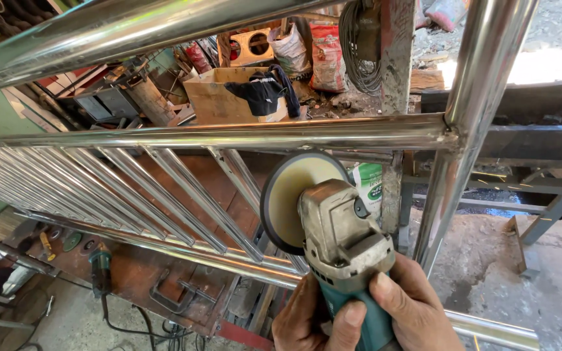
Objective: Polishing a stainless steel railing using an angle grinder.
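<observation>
Stainless railing [229, 133] under an angle grinder [339, 240], outdoors in a cluttered metal workshop.

Gripped in both hands: left hand [310, 322] and right hand [414, 309] wrapped tight round the teal body, disc [287, 195] held just below the welded rail-and-post joint. Behind, cardboard box [219, 97], sacks, wire coil; below, rusty steel bench [157, 273], second grinder, dusty concrete floor [521, 260].

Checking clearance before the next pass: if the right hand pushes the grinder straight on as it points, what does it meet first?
Likely the horizontal steel rail, just above the disc of the angle grinder in the right hand; depth is unclear.
</observation>
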